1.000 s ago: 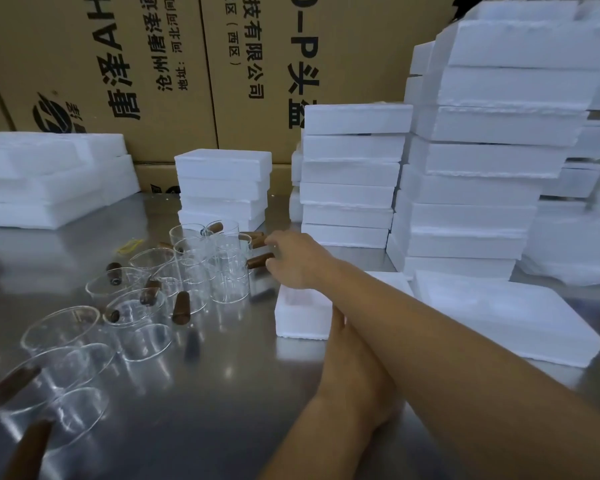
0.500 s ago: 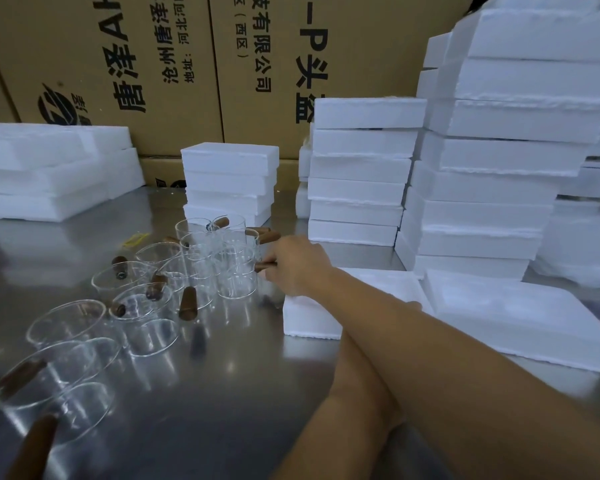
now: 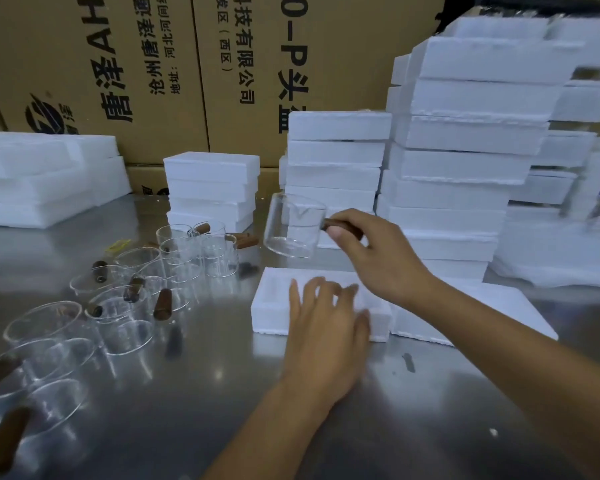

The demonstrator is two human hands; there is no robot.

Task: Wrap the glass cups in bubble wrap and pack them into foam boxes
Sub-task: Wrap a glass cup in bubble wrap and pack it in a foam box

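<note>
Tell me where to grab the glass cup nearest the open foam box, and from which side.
Take that glass cup by its brown wooden handle, coming from the right. The handle juts sideways toward the open foam box, clear of the other cups crowding its left side.

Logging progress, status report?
Right hand holds cup by its handle, airborne. Left hand flat on open foam box. No bubble wrap visible. Path clear.

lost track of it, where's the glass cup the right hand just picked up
In the head view the glass cup is in mid-air at centre, held by its wooden handle in the right hand, above the open foam box and right of the cups on the table.
</note>
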